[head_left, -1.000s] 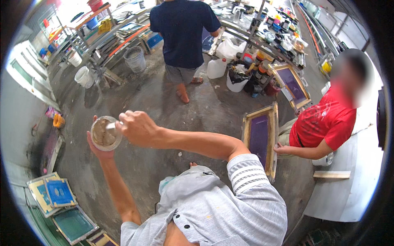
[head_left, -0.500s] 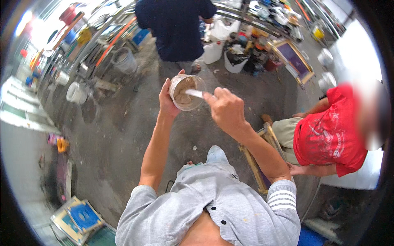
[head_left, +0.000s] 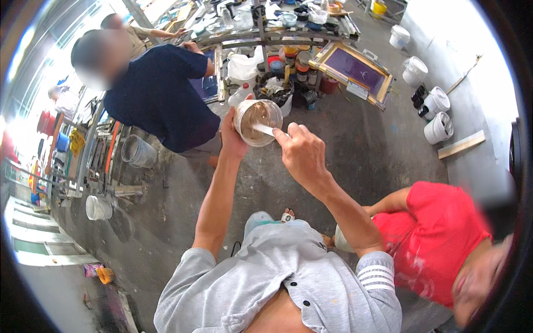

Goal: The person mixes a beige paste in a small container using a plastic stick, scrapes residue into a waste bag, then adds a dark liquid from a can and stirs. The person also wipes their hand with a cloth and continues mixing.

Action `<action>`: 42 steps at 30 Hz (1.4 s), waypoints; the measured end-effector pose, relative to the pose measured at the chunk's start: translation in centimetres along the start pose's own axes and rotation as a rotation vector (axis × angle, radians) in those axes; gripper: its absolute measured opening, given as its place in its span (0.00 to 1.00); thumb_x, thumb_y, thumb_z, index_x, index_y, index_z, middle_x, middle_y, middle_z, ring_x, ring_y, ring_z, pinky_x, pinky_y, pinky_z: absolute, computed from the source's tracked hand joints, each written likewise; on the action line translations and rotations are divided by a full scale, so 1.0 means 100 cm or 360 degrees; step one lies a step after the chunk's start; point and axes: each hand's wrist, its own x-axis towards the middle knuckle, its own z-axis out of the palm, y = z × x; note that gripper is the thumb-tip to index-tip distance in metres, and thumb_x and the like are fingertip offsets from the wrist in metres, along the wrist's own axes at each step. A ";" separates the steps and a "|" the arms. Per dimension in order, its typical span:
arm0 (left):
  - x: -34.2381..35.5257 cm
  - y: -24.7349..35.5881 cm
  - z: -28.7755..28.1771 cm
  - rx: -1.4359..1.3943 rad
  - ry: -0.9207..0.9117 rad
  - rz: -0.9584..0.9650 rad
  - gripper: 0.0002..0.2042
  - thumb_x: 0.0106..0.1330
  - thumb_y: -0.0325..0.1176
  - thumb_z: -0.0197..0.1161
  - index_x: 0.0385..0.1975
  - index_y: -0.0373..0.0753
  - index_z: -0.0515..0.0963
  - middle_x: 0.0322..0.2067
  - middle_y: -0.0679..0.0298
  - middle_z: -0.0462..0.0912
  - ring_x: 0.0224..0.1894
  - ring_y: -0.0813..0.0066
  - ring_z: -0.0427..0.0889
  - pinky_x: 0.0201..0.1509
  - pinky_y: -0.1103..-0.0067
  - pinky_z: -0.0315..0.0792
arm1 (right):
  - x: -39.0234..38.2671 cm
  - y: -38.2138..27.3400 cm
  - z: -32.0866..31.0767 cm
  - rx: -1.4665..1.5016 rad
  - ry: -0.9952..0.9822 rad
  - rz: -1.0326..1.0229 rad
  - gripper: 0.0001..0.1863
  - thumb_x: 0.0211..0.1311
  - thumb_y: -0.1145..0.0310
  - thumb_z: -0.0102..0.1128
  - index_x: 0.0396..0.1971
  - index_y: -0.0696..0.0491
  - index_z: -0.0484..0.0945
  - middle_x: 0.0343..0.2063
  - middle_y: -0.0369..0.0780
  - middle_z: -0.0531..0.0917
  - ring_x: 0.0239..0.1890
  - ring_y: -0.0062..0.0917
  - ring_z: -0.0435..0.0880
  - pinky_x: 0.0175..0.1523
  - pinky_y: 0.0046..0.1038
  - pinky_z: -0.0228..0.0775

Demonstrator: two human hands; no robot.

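My left hand [head_left: 233, 137] is wrapped round the side of a clear plastic tub [head_left: 275, 115], held out in front of me and tilted so that its mouth faces me. Beige-brown paste [head_left: 251, 117] covers the inside. In my closed right hand [head_left: 303, 154] is a white spatula [head_left: 262, 129], gripped between thumb and fingers. Its far end dips into the paste; that tip is hidden there.
A person in a dark shirt [head_left: 161, 91] stands ahead on the left, by a cluttered workbench [head_left: 239, 38]. Close on my right is another in a red shirt [head_left: 438, 238]. A framed screen [head_left: 355, 72] leans beyond the tub; white buckets [head_left: 438, 127] line the right wall.
My view has swung, bringing more of the workbench and right wall into sight. The person in red appears lower and nearer. Both hands keep hold of the tub and spatula.
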 end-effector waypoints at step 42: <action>0.542 -0.084 -0.413 0.0022 0.0088 0.0147 0.30 0.76 0.52 0.41 0.69 0.37 0.64 0.59 0.48 0.77 0.62 0.51 0.76 0.67 0.53 0.69 | 0.258 0.397 0.552 0.0344 0.0059 -0.0324 0.06 0.52 0.71 0.59 0.31 0.54 0.80 0.29 0.37 0.75 0.36 0.29 0.79 0.34 0.30 0.74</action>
